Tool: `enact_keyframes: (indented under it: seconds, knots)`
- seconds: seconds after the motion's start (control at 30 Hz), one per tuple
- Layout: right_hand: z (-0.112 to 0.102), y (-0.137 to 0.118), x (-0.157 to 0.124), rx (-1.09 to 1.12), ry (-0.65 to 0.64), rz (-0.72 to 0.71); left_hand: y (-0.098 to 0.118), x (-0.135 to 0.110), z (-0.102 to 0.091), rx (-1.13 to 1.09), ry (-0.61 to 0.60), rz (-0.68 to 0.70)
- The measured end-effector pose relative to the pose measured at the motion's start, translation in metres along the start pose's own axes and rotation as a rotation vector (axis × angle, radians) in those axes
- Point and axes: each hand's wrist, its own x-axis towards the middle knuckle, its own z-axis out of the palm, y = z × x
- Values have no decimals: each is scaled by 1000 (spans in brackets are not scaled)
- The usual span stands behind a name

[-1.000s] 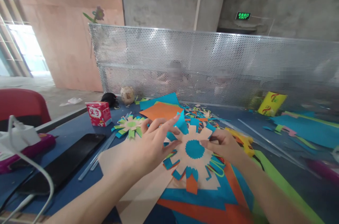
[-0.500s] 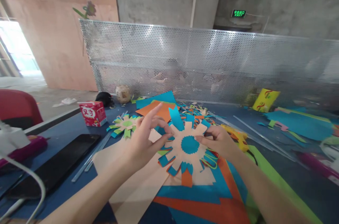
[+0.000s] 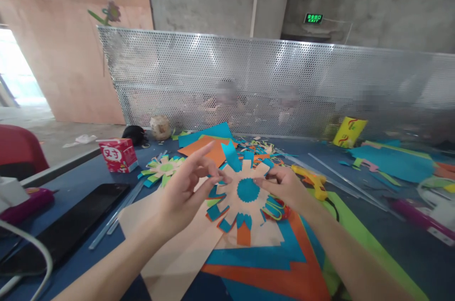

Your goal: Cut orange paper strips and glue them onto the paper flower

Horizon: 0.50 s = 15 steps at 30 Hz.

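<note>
A layered paper flower (image 3: 232, 199) faces me in the middle, with a beige front, a scalloped blue centre (image 3: 248, 190) and blue and orange strips behind. On its left side, my left hand (image 3: 190, 182) pinches a petal between thumb and finger, its index finger pointing up. My right hand (image 3: 286, 188) grips the flower's right side, thumb near the blue centre. Beneath lie sheets of beige paper (image 3: 177, 249), blue paper (image 3: 249, 256) and orange paper (image 3: 270, 279). A red item with green paper clips (image 3: 273, 208) shows partly under my right hand.
A smaller paper flower (image 3: 164, 167) lies behind my left hand. Right of my right hand is a yellow glue gun (image 3: 314, 181). Clear glue sticks (image 3: 115, 215), a black phone (image 3: 67, 225) and a red box (image 3: 118, 155) occupy the left. A perforated metal screen (image 3: 185, 73) borders the back.
The whole view has shifted slightly, so everything appears a little further left. Both hands keep their hold on the flower, and the left fingers have curled slightly.
</note>
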Motion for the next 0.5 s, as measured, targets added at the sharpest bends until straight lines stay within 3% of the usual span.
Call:
enact_keyframes:
  seconds: [0.1,0.2,0.4,0.5]
  knots:
    - [-2,3,2,54,26,17,4,5,-4,-26,35,-64]
    - [-3,5,2,85,42,13,6,9,-9,110,114,-47]
    - [-4,7,3,89,73,19,14,23,-33,234,539,-29]
    - [-3,8,3,92,65,18,14,27,-35,156,614,-10]
